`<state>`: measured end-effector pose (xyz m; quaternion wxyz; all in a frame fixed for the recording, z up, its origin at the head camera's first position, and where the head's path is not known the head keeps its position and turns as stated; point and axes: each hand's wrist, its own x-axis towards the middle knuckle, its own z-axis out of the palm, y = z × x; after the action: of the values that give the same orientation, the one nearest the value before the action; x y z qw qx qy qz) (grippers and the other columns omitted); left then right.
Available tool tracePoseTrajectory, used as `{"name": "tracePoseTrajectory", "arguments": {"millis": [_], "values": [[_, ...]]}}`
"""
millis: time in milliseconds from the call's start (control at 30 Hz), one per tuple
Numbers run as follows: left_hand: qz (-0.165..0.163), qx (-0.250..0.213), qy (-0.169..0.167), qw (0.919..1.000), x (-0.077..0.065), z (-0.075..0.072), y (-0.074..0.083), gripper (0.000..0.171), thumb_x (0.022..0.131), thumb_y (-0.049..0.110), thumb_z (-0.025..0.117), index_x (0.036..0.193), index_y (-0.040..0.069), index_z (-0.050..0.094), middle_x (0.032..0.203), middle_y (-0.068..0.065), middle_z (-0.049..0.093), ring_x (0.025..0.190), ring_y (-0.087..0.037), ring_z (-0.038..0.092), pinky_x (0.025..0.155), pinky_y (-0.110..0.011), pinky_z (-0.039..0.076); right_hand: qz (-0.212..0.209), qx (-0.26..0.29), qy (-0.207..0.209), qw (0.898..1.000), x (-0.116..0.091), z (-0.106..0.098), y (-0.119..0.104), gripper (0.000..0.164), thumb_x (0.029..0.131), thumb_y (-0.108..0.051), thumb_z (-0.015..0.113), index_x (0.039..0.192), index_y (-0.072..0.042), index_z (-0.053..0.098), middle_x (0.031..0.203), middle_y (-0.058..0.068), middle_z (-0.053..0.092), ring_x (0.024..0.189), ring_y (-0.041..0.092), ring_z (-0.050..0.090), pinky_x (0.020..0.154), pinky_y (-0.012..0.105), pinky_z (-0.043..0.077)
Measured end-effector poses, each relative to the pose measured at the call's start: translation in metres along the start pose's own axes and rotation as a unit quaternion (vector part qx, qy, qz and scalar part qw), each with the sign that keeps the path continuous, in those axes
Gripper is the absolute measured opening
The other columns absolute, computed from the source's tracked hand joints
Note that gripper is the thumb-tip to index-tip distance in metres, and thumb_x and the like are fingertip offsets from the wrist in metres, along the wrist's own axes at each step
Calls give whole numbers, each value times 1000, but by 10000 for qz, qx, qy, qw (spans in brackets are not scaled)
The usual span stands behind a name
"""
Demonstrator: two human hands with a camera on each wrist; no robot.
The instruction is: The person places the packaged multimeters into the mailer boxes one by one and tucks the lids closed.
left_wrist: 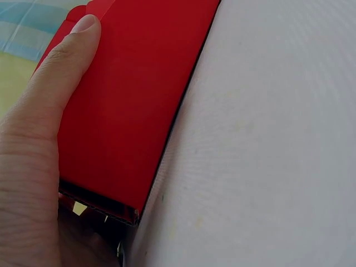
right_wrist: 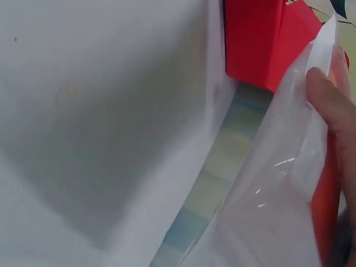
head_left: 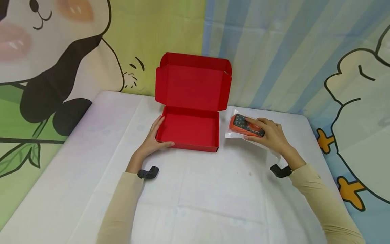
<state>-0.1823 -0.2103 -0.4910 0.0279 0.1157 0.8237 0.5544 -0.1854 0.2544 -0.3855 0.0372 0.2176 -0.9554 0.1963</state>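
Beige left sleeve (head_left: 120, 203): reached over the tabletop (head_left: 195, 193), with a black wrist device (head_left: 148, 173) at its cuff.
Left hand (head_left: 151, 141): rested at the near left corner of the red box (head_left: 192, 130), thumb straight along the front wall and fingers well apart from it on the left side, seemingly steadying it.
Red box: stood on the tabletop with its lid (head_left: 192, 88) up and nothing inside (no brand, label or writing could be read on it).
Orange meter (head_left: 242, 125): sat just right of the box in a clear plastic bag (head_left: 231, 135), apparently off the tabletop; its dark face had a dial and pale markings too small to read. Bringing it to the box seemed the step in hand; the next move probably called for a short leftward carry and a flat lowering.
Right hand (head_left: 272, 134): was clamped on the bagged meter, index finger across its face, thumb at the near edge.
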Motion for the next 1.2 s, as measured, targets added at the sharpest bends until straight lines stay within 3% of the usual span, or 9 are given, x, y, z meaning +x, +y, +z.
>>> {"name": "tracePoseTrajectory", "arguments": {"millis": [767,1000,1200], "values": [[-178,2,-13,9998,0,0,3,107,77,24,82,157,34,12,163,10,2,148,-24,9,111,-61,30,-132,245,-196,9994,2,8,-24,72,79,-36,81,143,-24,50,135,22,49,121,40,43,95,60,31],[-141,35,-88,9999,-8,-3,30,103,79,17,79,158,16,12,164,-4,2,148,-31,10,111,-62,28,-273,169,-223,9992,2,13,-30,71,78,-37,82,141,-25,52,134,21,51,119,39,45,92,56,32],[-99,-23,-153,9998,-13,-4,45,103,79,17,79,158,15,13,163,-5,3,148,-29,11,112,-62,27,-313,203,-237,9990,7,22,-37,73,77,-39,82,142,-26,51,134,20,50,120,38,44,94,57,33]]}}
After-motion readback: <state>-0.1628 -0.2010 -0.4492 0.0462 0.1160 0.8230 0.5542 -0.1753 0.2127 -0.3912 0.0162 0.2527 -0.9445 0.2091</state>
